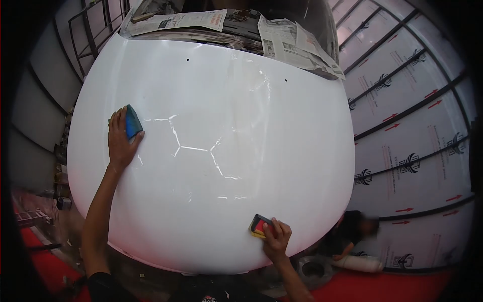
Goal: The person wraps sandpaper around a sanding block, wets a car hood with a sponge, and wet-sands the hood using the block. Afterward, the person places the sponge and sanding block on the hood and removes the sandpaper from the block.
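Note:
A large white car hood (211, 171) fills the middle of the head view, with reflected light lines across it. On its left side my left hand (121, 143) is wrapped round a blue-green sponge (133, 122), which rests against the surface. Near the front edge, right of centre, my right hand (275, 236) grips a sanding block (259, 224) with black, red and yellow layers. The block lies on or just over the hood; the exact contact is hard to tell. Two small dark holes show toward the windshield end.
Newspaper sheets (297, 43) cover parts of the windshield area. At the lower right a person (349, 234) in dark clothing is beside a pale roll (359, 263) and a wheel (313, 267). A printed wall panel (402, 161) stands at the right, a metal frame (88, 32) at the upper left.

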`<state>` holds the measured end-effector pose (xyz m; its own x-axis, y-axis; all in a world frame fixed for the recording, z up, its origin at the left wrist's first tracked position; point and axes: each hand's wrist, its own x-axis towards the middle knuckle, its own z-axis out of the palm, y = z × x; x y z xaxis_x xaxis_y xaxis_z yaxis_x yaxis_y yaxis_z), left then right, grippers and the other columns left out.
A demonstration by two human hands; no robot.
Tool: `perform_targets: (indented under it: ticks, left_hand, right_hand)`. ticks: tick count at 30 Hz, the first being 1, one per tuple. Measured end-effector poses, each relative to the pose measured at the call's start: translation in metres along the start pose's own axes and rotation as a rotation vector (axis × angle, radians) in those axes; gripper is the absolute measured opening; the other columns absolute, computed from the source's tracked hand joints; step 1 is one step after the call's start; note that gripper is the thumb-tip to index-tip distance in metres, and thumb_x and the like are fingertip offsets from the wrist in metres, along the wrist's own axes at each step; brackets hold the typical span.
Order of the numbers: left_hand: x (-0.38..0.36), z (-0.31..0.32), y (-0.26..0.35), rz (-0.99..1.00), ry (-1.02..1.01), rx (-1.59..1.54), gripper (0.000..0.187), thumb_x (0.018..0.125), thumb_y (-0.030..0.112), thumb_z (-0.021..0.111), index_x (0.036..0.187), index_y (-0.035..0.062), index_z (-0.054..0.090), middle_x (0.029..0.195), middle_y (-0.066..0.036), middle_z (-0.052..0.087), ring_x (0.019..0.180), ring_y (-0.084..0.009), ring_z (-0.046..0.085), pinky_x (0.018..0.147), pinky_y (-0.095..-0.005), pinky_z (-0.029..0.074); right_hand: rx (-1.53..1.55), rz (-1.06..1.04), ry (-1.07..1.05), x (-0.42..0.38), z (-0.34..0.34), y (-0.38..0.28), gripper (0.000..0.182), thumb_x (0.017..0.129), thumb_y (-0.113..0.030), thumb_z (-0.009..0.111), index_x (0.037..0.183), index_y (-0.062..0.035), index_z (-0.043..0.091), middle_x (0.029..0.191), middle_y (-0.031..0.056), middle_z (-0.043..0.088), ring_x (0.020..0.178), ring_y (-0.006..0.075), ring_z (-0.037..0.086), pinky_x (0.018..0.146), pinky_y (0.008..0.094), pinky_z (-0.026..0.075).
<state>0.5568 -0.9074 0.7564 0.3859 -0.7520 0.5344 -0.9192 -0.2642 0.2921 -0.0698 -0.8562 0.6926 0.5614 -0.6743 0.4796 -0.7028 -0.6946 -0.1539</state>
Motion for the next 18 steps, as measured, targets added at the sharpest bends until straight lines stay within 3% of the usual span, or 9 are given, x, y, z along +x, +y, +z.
perform_targets:
  ticks: [3,5,7,9,11,15,18]
  left_hand:
    - [0.001,0.003,-0.005,-0.017,-0.011,0.023,0.103,0.091,0.028,0.088,0.175,0.0080,0.031,0.172,-0.020,0.042,0.161,-0.0441,0.036,0.134,-0.0557,0.035]
    - [0.000,0.001,0.000,-0.023,-0.039,0.016,0.103,0.090,0.027,0.088,0.175,0.0079,0.031,0.172,-0.020,0.042,0.162,-0.0442,0.036,0.134,-0.0557,0.034]
    - [0.002,-0.002,0.003,-0.041,-0.056,0.007,0.103,0.089,0.025,0.087,0.175,0.0084,0.032,0.173,-0.020,0.042,0.162,-0.0443,0.036,0.134,-0.0559,0.035]
    - [0.001,-0.001,0.002,-0.037,-0.060,0.024,0.103,0.089,0.023,0.087,0.175,0.0092,0.032,0.173,-0.020,0.042,0.161,-0.0443,0.036,0.133,-0.0562,0.035]
    - [0.004,0.001,0.000,-0.040,-0.058,0.036,0.103,0.088,0.021,0.087,0.175,0.0099,0.032,0.172,-0.019,0.042,0.161,-0.0444,0.037,0.133,-0.0561,0.036]
    - [0.005,-0.002,-0.002,-0.041,-0.069,-0.011,0.102,0.087,0.021,0.086,0.174,0.0107,0.035,0.172,-0.019,0.044,0.159,-0.0439,0.040,0.133,-0.0549,0.037]
    - [0.007,0.000,0.004,-0.035,-0.041,-0.052,0.098,0.088,0.018,0.084,0.173,0.0112,0.037,0.169,-0.019,0.046,0.157,-0.0420,0.044,0.131,-0.0533,0.040]
  right_hand:
    - [0.060,-0.093,-0.069,0.147,0.013,0.049,0.073,0.079,0.001,0.084,0.148,-0.0174,0.074,0.154,0.0145,0.064,0.132,0.0346,0.060,0.110,0.0524,0.046]
    - [0.050,-0.076,-0.029,0.252,0.044,0.080,0.066,0.086,-0.002,0.082,0.150,-0.0161,0.072,0.153,0.0145,0.066,0.133,0.0346,0.061,0.114,0.0513,0.044]
    - [0.045,0.008,0.051,0.360,0.094,0.120,0.056,0.099,-0.010,0.075,0.154,-0.0208,0.070,0.151,0.0122,0.066,0.132,0.0335,0.060,0.113,0.0491,0.044]
    - [-0.033,0.070,0.089,0.463,0.139,0.155,0.046,0.105,-0.021,0.071,0.151,-0.0231,0.073,0.142,0.0086,0.071,0.127,0.0340,0.061,0.107,0.0510,0.048]
    - [0.011,0.240,-0.004,0.557,0.164,0.178,0.043,0.105,-0.032,0.068,0.146,-0.0247,0.077,0.142,0.0081,0.070,0.133,0.0342,0.059,0.115,0.0556,0.044]
    - [-0.006,0.240,0.064,0.597,0.198,0.197,0.044,0.106,-0.041,0.066,0.148,-0.0317,0.076,0.145,0.0058,0.069,0.138,0.0329,0.057,0.118,0.0589,0.042]
    - [-0.138,0.409,-0.024,0.625,0.185,0.186,0.041,0.110,-0.041,0.062,0.148,-0.0353,0.075,0.145,0.0050,0.069,0.138,0.0320,0.058,0.118,0.0600,0.041]
